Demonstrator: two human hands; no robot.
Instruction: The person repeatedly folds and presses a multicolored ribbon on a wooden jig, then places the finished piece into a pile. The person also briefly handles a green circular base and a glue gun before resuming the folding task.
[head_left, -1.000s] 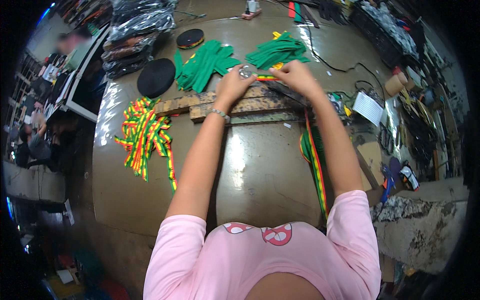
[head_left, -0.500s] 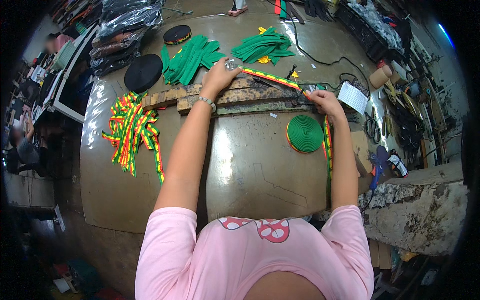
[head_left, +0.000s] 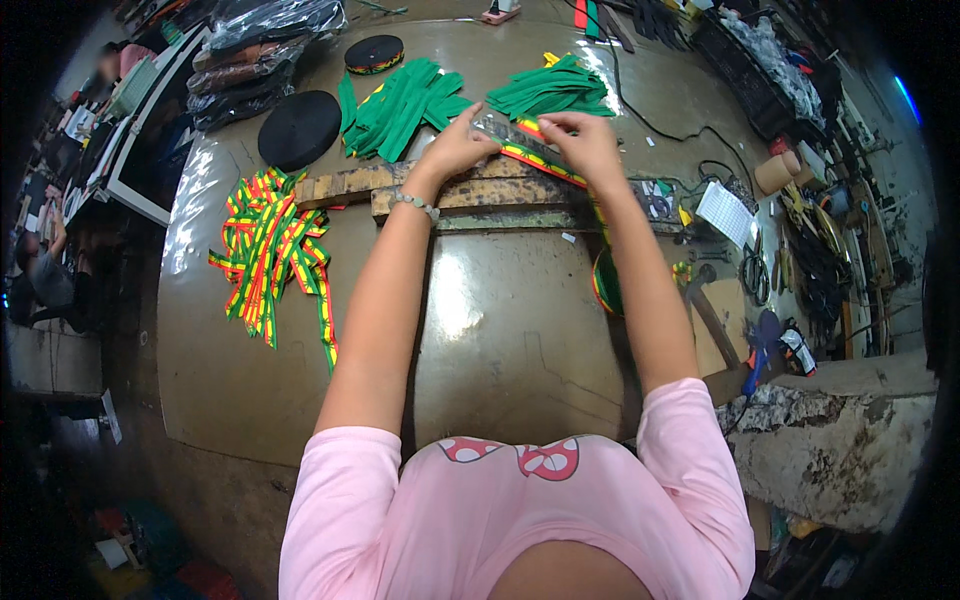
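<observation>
A patterned ribbon (head_left: 543, 163), striped green, yellow and red, lies slantwise over the wooden bars between my hands. My left hand (head_left: 455, 152) rests at the ribbon's left end, its forefinger and thumb apart. Pinched closed, my right hand (head_left: 585, 145) is just above the ribbon, with a short red and yellow piece showing at its fingertips. A dark, shiny flat strip (head_left: 508, 132) lies between the two hands. Past my right wrist the ribbon runs down toward a green ribbon roll (head_left: 606, 283), mostly hidden by my forearm.
At left lies a heap of cut patterned ribbon (head_left: 265, 250). Green strip bundles (head_left: 400, 108) and black rolls (head_left: 299, 130) lie farther back. Wooden bars (head_left: 470, 197) cross the table. To the right are a white paper (head_left: 726, 213), scissors (head_left: 755, 275) and a black crate (head_left: 735, 70).
My right hand has moved left and away from me, close to my left hand. The stretched ribbon between them is shorter. My left forefinger has lifted away from the thumb.
</observation>
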